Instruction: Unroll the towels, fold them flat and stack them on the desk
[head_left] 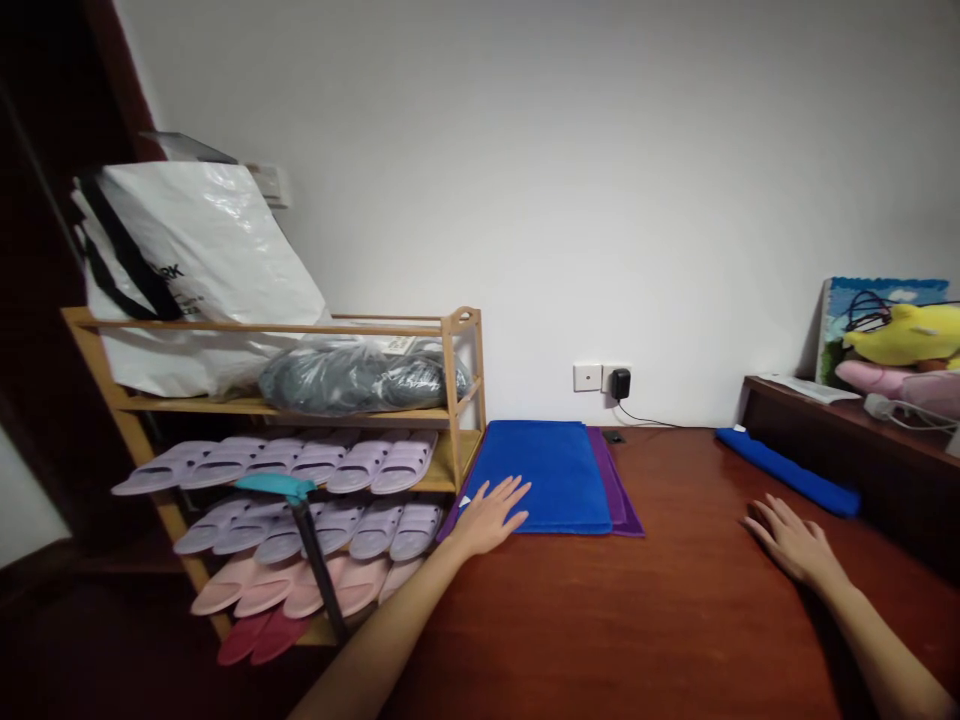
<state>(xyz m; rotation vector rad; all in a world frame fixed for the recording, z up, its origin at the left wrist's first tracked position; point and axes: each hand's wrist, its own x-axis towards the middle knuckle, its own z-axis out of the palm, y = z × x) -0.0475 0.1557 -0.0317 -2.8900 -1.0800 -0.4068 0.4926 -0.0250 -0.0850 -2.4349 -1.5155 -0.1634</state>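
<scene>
My left hand (489, 516) lies flat with fingers spread at the lower left corner of a blue towel (544, 470). The blue towel rests on purple towels (627, 512) whose edges stick out at the right and left. On the right side of the brown table (600, 620), my right hand (793, 540) is open, fingers apart, holding nothing. Beyond that hand is a long, narrow folded blue towel (787, 470), lying along the foot of a raised dark shelf and apart from the fingers.
A wooden shoe rack (450, 440) at the left holds several slippers (382, 465), a plastic-wrapped bundle (352, 378) and a white bag (202, 250). A teal-topped handle (277, 487) stands before it. A black plug (619, 384) sits in the wall; a yellow plush toy (904, 335) lies right.
</scene>
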